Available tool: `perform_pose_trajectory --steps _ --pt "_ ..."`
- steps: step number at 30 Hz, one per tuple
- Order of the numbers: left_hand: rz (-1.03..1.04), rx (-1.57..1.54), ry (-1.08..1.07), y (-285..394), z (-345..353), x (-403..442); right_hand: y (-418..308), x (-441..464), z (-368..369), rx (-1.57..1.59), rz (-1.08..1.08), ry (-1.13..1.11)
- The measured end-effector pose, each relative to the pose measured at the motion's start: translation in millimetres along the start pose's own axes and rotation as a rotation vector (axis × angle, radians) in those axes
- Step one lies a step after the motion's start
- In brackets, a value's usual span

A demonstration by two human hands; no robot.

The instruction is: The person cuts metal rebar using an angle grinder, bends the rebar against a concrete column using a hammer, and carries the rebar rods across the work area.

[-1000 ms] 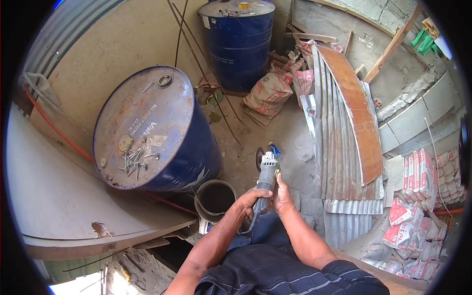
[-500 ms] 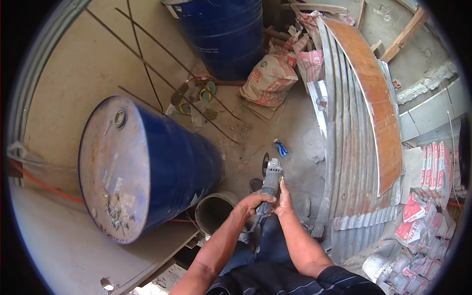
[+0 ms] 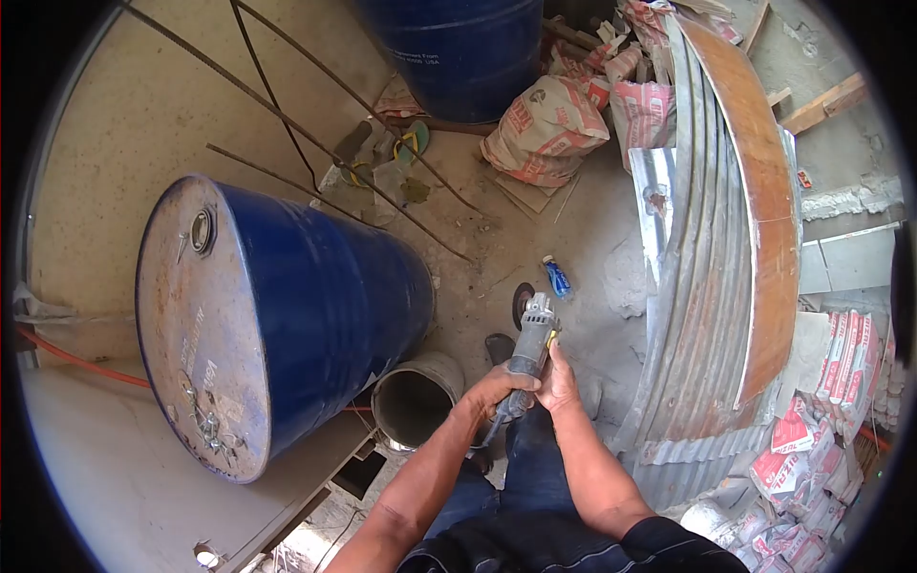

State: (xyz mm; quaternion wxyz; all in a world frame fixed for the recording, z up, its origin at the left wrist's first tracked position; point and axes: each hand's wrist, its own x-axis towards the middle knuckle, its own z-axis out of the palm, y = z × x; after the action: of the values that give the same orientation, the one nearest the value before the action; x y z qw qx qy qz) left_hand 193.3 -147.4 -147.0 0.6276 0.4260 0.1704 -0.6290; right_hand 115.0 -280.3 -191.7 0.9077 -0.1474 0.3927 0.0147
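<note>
An angle grinder (image 3: 531,344) with a grey body and a silver head is held in front of my legs, pointing away from me. Its dark round disc (image 3: 522,305) sits at the left of the head. My left hand (image 3: 499,390) wraps round the rear of the body from the left. On the other side, my right hand (image 3: 558,384) grips it with the thumb stretched forward along the body, by a small yellow part. The cord drops from the tool's rear end. Past the head, a small blue bottle (image 3: 556,277) lies on the floor.
A blue drum (image 3: 325,306) lies at the left, near a round hollow container (image 3: 420,392). Another blue drum (image 3: 458,57) stands at the back beside a filled sack (image 3: 546,134). Long metal rods (image 3: 315,143) slant across the left. Corrugated sheets (image 3: 688,315) and cement bags (image 3: 793,458) are at right.
My view has shifted slightly, so the sacks and sheets appear farther right and the near drum a little farther left. Both hands keep their hold on the grinder.
</note>
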Motion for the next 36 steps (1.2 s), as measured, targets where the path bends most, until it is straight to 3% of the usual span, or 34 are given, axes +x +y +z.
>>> perform_pose_trajectory --steps 2,7,18,22,27,29,36 --pt "0.0 -0.071 -0.018 2.6 -2.2 -1.6 -1.8 4.5 6.8 -0.03 0.023 -0.025" --pt "-0.011 -0.115 -0.034 9.4 -10.2 -9.5 11.1 8.0 25.4 -0.089 0.0 0.163" --pt "0.033 -0.053 -0.126 -11.5 -24.3 -19.4 28.7 -3.3 18.0 -0.216 -0.22 0.162" --pt "0.049 0.003 -0.048 -4.9 -29.9 -16.5 38.9 14.0 12.8 -0.229 -0.2 0.238" --pt "0.062 -0.196 -0.136 -17.7 -59.6 11.6 36.6 53.5 10.1 -0.309 -0.169 0.275" --pt "0.065 -0.213 -0.086 -20.0 -60.7 20.5 28.0 64.4 8.2 -0.344 -0.023 0.215" --pt "0.095 -0.101 0.053 4.5 -57.2 56.7 12.0 107.1 -9.9 -0.282 0.094 0.22"
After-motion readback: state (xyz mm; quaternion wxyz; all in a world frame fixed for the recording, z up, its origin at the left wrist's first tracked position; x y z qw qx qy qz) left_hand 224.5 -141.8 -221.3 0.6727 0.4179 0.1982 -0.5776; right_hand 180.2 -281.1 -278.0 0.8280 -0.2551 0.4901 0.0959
